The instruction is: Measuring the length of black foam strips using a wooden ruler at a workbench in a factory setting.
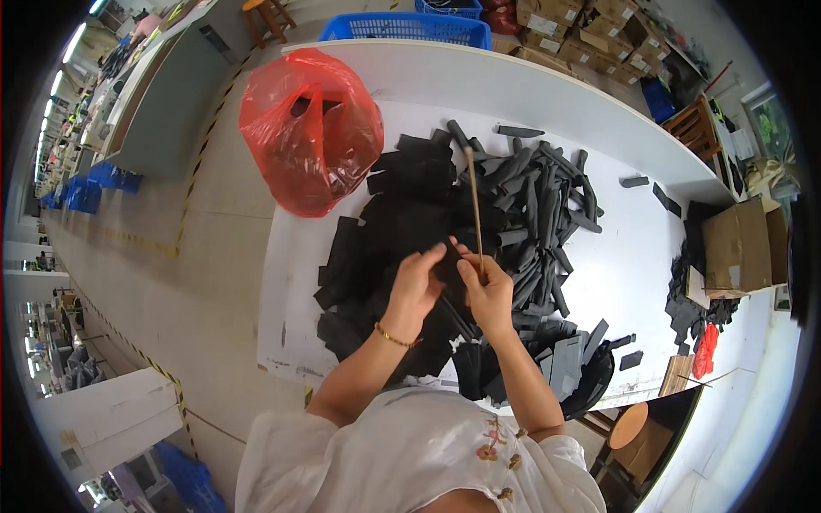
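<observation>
Over the middle of the white table (291,282), my left hand (414,286) grips a small black fabric piece (451,270) by its left side. My right hand (487,295) is closed around a thin wooden stick (475,192) that points away from me, and its fingertips also touch the black piece. Beneath and left of my hands lies a heap of flat black fabric pieces (410,175). To the right is a pile of narrow, tube-like black pieces (539,201). My fingers partly cover the piece I hold.
A red plastic bag (312,137) stands at the table's far left. A raised white board (556,90) borders the far side, with a blue basket (402,30) behind it. Grey and black pieces (564,363) lie near my right forearm. At the right is a cardboard box (735,248).
</observation>
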Motion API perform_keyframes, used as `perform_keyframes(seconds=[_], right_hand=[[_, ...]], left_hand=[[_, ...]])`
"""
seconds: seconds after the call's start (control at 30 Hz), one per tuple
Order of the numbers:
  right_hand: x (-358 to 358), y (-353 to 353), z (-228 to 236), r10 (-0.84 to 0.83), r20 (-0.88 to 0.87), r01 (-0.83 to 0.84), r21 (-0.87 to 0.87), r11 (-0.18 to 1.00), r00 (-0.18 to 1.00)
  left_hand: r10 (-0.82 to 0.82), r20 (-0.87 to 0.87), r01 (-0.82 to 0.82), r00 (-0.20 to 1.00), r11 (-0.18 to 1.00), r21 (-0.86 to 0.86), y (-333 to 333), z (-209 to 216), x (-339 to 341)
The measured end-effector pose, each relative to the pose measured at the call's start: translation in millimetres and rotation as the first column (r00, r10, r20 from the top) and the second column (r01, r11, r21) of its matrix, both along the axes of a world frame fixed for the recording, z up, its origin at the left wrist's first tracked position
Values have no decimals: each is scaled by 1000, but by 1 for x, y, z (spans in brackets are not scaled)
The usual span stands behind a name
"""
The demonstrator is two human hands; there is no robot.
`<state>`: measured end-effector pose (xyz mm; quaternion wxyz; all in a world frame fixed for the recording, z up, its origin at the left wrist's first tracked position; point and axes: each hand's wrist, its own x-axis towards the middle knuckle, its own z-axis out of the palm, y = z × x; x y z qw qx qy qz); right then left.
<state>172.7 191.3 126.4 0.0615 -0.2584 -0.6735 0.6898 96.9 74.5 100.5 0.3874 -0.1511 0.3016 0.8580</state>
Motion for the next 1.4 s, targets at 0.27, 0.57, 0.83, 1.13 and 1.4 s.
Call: perform_keyframes(seconds=[0.27, 0.57, 0.83, 1.13, 1.4], right_hand=[[98, 23, 20, 123, -50, -78, 531, 844, 991], [116, 12, 16, 123, -22, -75, 686, 724, 992], [120, 10, 24, 114, -17, -72, 677, 732, 993], [121, 12, 19, 108, 11, -90, 636, 766, 994], [119, 10, 16, 116, 17, -99, 652, 752, 993]], left_hand=[[334, -53, -336, 941, 941, -35, -31, 10, -41], [298, -116, -297, 947, 954, 27, -32, 22, -29], [297, -143, -305, 944, 952, -36, -31, 26, -22], [271, -118, -273, 955, 962, 2, -33, 15, -23], [259, -110, -258, 960, 966, 21, -35, 14, -26]])
